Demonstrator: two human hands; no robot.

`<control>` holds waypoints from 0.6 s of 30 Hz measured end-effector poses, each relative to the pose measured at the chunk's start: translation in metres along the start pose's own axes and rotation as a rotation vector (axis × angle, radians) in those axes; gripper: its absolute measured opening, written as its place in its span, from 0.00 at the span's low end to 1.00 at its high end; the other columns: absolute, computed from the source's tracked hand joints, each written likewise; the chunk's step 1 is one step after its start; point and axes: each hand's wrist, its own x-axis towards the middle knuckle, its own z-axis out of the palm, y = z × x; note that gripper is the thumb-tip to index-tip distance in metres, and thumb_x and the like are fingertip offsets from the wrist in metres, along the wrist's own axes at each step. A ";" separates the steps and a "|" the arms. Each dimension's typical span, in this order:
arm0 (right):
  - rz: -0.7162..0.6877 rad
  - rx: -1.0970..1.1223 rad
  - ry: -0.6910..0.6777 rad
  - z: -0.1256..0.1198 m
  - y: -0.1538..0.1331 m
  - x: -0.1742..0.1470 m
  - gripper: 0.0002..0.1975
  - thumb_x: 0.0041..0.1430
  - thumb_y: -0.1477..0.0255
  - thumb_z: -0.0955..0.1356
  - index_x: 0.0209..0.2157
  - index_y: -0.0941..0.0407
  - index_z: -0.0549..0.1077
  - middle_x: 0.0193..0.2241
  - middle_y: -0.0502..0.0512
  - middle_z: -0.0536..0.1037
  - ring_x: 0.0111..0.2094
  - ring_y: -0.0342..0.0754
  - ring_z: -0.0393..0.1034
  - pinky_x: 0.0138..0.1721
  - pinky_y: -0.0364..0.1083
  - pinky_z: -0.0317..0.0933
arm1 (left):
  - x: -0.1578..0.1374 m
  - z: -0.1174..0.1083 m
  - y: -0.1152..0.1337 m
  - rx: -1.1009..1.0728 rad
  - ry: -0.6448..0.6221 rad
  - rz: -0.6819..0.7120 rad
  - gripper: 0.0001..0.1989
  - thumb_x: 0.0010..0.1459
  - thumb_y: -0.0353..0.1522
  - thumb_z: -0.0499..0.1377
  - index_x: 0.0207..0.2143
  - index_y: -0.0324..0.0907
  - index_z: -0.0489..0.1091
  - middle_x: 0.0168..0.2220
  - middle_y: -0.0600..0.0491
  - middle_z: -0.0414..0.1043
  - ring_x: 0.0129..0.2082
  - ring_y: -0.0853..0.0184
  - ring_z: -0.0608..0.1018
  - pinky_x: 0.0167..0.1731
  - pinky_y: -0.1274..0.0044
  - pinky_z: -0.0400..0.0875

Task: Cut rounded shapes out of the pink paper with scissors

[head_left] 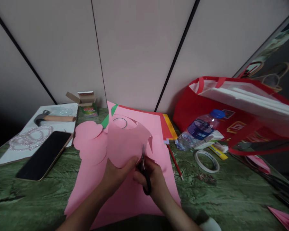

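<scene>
My left hand point(119, 175) grips the lower edge of a sheet of pink paper point(124, 144), its thumb on the near face and the other fingers hidden behind. The sheet is held up at a tilt, with curved cut edges at its right side. In my right hand point(151, 178) is a pair of scissors point(144, 176) with black handles, the blades pointing up at the paper's right part. Under both hands lie larger pink sheets point(125, 208). Rounded pink paper cutouts point(90, 141) rest on them to the left.
On the left are a black phone point(44, 155), a bead string point(31, 138), a hammer point(55, 118) and a small open box point(88, 107). To the right are a red pencil point(175, 162), a tape roll point(207, 161), a water bottle point(198, 128) and a red bag point(207, 106).
</scene>
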 end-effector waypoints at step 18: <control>0.071 0.025 0.048 0.005 -0.011 -0.002 0.11 0.37 0.70 0.70 0.24 0.56 0.63 0.12 0.41 0.61 0.14 0.38 0.54 0.17 0.40 0.49 | 0.002 -0.001 -0.001 -0.040 -0.019 0.065 0.04 0.46 0.30 0.59 0.25 0.38 0.67 0.21 0.57 0.72 0.23 0.70 0.75 0.22 0.81 0.69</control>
